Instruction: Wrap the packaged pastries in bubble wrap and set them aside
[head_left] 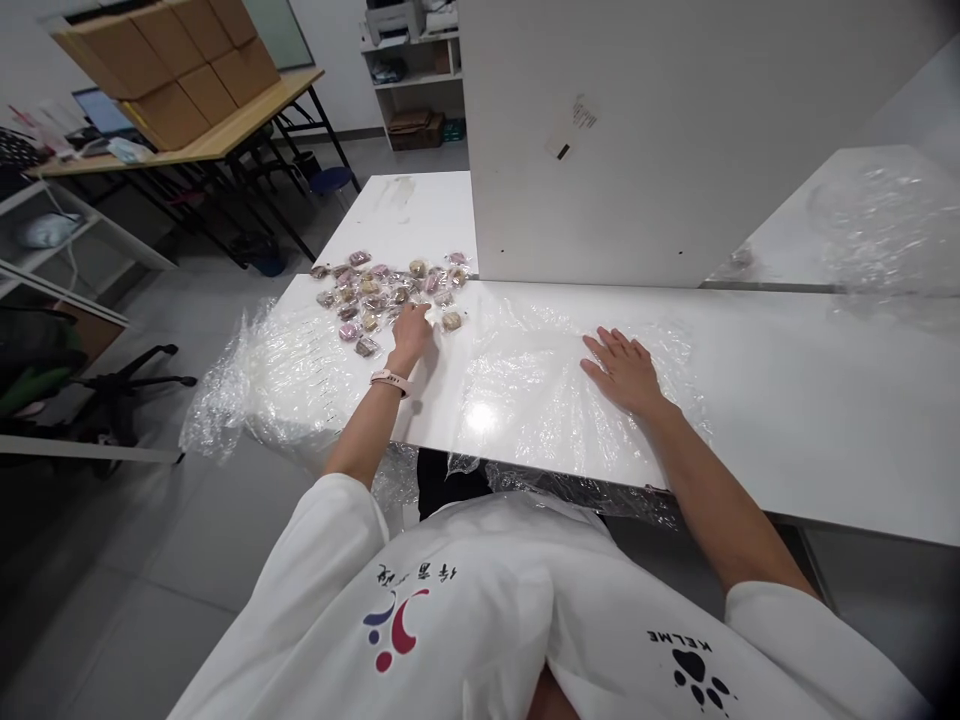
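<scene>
My left hand (411, 332) is at the near edge of a loose pile of small wrapped sweets (369, 286), in pink, tan and brown. Its fingers are curled downward, and what they hold, if anything, is hidden. On my right, a large clear plastic bag (525, 385) lies flat on the white table. My right hand (624, 370) rests palm down on its right part with the fingers spread. One tan wrapped sweet (451, 321) lies just right of my left hand.
Crumpled clear plastic bags (277, 375) are heaped at the table's left end. A white upright panel (600, 150) stands along the back. More clear plastic (892, 230) lies at far right. Cardboard boxes (176, 75) stand on a wooden table (232, 135) at back left.
</scene>
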